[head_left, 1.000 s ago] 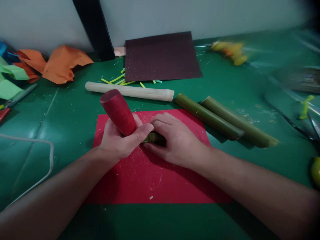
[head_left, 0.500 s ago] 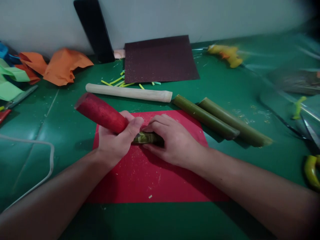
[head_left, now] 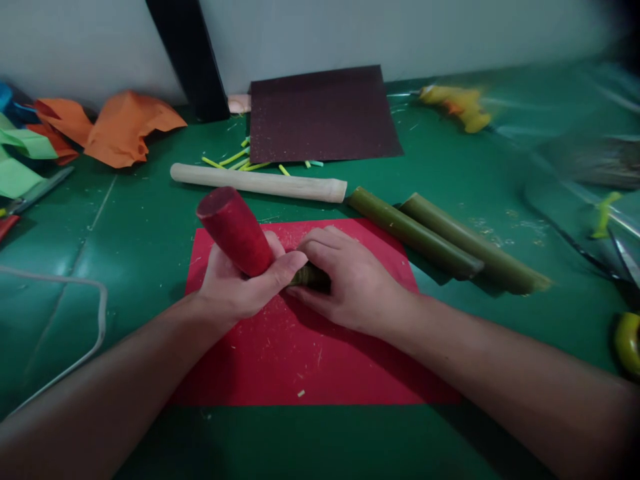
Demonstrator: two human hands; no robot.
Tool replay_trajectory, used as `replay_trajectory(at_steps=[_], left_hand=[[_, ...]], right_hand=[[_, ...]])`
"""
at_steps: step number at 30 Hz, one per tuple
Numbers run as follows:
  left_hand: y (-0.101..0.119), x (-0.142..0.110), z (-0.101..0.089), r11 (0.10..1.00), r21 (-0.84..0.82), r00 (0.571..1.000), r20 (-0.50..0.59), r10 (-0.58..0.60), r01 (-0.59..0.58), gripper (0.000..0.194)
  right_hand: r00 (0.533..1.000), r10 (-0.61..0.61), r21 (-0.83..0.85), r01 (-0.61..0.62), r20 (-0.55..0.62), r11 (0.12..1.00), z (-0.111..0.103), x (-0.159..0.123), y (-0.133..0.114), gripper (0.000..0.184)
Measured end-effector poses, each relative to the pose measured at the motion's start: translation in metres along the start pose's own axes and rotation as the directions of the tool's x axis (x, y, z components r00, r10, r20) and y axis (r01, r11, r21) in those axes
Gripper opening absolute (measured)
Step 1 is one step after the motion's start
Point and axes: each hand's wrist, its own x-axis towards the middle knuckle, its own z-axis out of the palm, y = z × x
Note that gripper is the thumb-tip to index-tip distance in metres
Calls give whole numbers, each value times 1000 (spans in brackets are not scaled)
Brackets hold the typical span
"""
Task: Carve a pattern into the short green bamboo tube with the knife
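My left hand [head_left: 240,283] is wrapped round a thick red cylinder [head_left: 235,230], which leans up and to the left with its flat end raised. What lies at its lower end is hidden by my fingers. A short piece of green bamboo [head_left: 313,277] is gripped in my right hand [head_left: 347,280], mostly covered by the fingers. My left thumb reaches over the bamboo's left end, close to my right fingertips. Beneath both hands lies a red sheet [head_left: 300,360], sprinkled with pale shavings.
A peeled bamboo stick [head_left: 260,183] lies behind the hands, with two green bamboo pieces [head_left: 417,233] to its right. Farther back are a dark sheet [head_left: 325,117] and a yellow glue gun [head_left: 455,107]. Orange paper [head_left: 127,130] lies left; yellow-handled scissors [head_left: 627,343] lie right.
The red cylinder first tipped down to the left, exposing more of the bamboo, then swung back up and right near its earlier tilt. My right hand has stayed almost in place.
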Motion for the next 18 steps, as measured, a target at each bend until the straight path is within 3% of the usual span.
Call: replay_trajectory(at_steps=[7,18], left_hand=[[-4,-1,0,999,11,999,-16,46,-46,29],[-4,-2,0,998,28,998,-18,-62,62,30]], right_hand=[[1000,13,-11,-13,3,1000,-1,-1,-2,16],[1000,9,-9,-9,-13,1000,1,0,0,13]])
